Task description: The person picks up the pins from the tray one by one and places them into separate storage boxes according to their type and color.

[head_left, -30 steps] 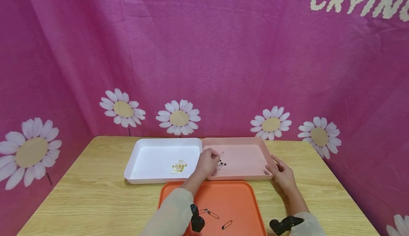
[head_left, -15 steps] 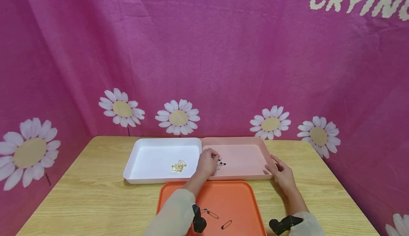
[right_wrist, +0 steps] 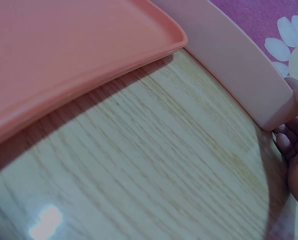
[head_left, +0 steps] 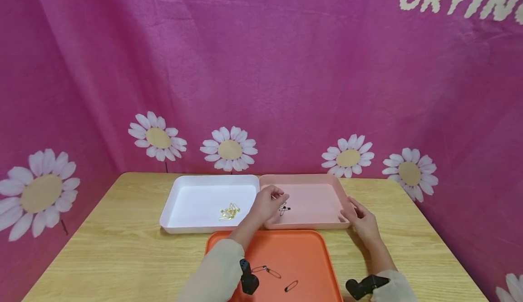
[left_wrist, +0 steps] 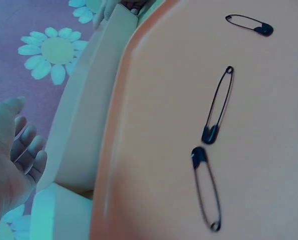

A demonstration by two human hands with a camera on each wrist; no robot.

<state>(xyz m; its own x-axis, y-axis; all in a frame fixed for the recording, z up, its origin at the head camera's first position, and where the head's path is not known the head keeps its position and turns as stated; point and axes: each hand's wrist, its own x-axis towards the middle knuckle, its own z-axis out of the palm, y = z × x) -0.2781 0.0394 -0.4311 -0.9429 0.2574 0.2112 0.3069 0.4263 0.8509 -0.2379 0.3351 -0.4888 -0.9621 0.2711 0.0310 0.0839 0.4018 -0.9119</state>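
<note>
My left hand (head_left: 267, 202) hovers over the left end of the pink tray (head_left: 314, 204), thumb and fingers parted. Nothing shows between them in the left wrist view. Just below its fingertips lie a few black safety pins (head_left: 288, 208), partly hidden by the hand. At the tray's right end, my right hand (head_left: 365, 225) grips the wall, thumb over the rim and fingers outside. Three more black safety pins lie in the orange tray (head_left: 302, 247): one pin (left_wrist: 263, 30) apart, the other two, an upper pin (left_wrist: 210, 135) and a lower pin (left_wrist: 199, 157), nearly end to end.
A white tray (head_left: 196, 202) stands against the pink tray's left side, with a small heap of gold safety pins (head_left: 229, 212) in it. All three trays sit on a wooden table (head_left: 122, 247). Behind it hangs a magenta cloth (head_left: 261, 88) printed with daisies.
A black safety pin pinched in my left fingertips a second ago is out of them now. Those fingers have spread apart and lifted slightly. My right hand keeps its grip on the pink tray.
</note>
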